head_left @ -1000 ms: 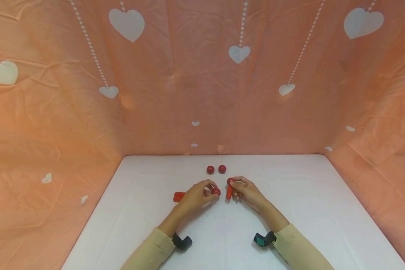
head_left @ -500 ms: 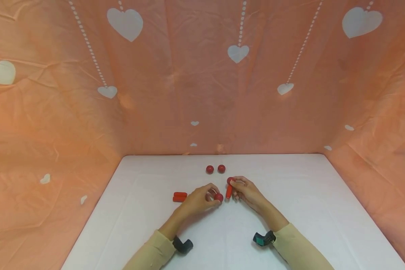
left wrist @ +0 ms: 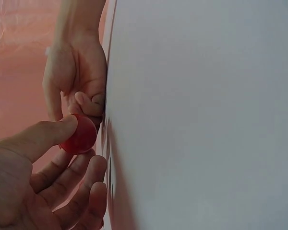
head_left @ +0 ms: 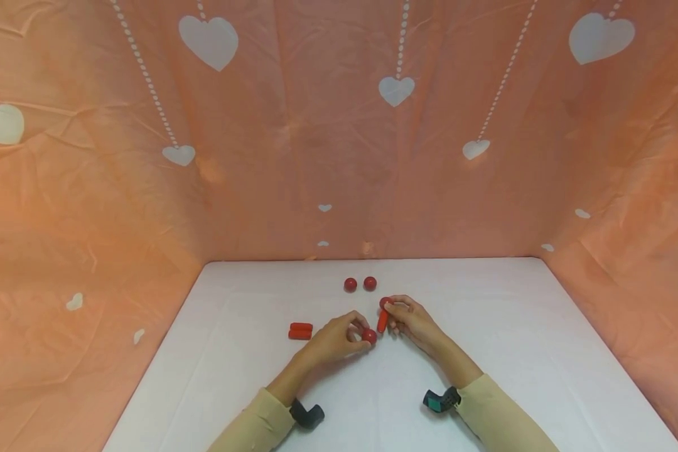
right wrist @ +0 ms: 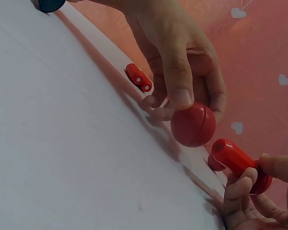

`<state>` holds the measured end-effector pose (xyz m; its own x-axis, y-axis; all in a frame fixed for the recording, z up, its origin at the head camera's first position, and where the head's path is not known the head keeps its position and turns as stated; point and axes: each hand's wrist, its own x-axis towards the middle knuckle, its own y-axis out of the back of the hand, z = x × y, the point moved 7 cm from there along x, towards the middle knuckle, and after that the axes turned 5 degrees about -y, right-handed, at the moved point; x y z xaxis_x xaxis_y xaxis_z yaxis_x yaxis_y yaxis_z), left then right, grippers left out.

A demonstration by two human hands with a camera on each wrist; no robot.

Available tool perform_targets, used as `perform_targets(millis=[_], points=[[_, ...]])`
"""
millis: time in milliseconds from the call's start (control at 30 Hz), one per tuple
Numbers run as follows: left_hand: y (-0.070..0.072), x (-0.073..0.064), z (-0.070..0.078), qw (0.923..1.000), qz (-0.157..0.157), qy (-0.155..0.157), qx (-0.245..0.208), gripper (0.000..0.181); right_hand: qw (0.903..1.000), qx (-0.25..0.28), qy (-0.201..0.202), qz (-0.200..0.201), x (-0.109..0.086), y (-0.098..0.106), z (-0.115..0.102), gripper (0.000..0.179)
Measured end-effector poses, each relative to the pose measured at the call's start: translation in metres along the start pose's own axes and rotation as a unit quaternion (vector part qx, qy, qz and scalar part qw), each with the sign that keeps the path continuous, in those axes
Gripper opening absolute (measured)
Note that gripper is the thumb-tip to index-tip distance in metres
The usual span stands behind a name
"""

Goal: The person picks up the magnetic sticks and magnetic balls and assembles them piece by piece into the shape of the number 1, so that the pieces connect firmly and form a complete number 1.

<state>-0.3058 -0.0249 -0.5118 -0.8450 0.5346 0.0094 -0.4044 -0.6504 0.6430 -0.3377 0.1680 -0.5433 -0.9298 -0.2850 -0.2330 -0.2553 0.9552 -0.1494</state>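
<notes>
My left hand [head_left: 334, 338] pinches a red ball [head_left: 369, 337] between thumb and fingers, just above the white table. A seam runs round this ball in the right wrist view. Across from it, my right hand [head_left: 420, 324] holds a second red ball [head_left: 385, 303] by thumb and fingertips. A short red rod [right wrist: 234, 157] extends from that ball, its free end pointing towards the left hand's ball in the right wrist view. A gap separates rod end and left ball. Whether the rod is fixed to its ball cannot be told.
Two more red rods [head_left: 301, 331] lie side by side on the white table [head_left: 486, 351], left of the left hand. Farther back sit two red balls [head_left: 350, 285]. Peach fabric with white hearts [head_left: 395, 91] walls the table's back and sides.
My left hand has moved slightly right and towards the body with its ball, from beside the rod to just below its near end. The right hand has stayed almost still.
</notes>
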Motion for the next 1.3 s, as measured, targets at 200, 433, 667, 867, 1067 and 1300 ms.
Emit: perform_targets(millis=[200, 433, 667, 867, 1067, 1300], points=[[-0.004, 0.0, 0.001, 1.0, -0.006, -0.004, -0.001, 0.032, 1.0, -0.005, 0.003, -0.004, 0.0, 0.0, 0.001, 0.045], [-0.008, 0.0, 0.002, 0.9999, -0.01, 0.0, -0.006, 0.032, 1.0, -0.004, 0.004, -0.003, -0.001, -0.001, 0.002, 0.043], [-0.009, 0.0, 0.003, 0.9999, -0.009, -0.005, -0.005, 0.032, 0.9999, -0.007, 0.006, -0.008, 0.0, -0.001, 0.003, 0.044], [-0.01, -0.001, 0.003, 0.9999, -0.012, -0.002, -0.006, 0.033, 0.9998, -0.01, 0.01, -0.016, 0.0, -0.001, 0.003, 0.044], [-0.008, 0.0, 0.004, 0.9999, -0.009, -0.003, 0.003, 0.032, 0.9997, -0.012, 0.013, -0.015, 0.001, -0.001, 0.002, 0.045], [-0.009, 0.002, 0.005, 0.9998, -0.01, -0.014, 0.006, 0.032, 0.9999, -0.012, 0.005, -0.003, 0.002, 0.0, 0.002, 0.044]])
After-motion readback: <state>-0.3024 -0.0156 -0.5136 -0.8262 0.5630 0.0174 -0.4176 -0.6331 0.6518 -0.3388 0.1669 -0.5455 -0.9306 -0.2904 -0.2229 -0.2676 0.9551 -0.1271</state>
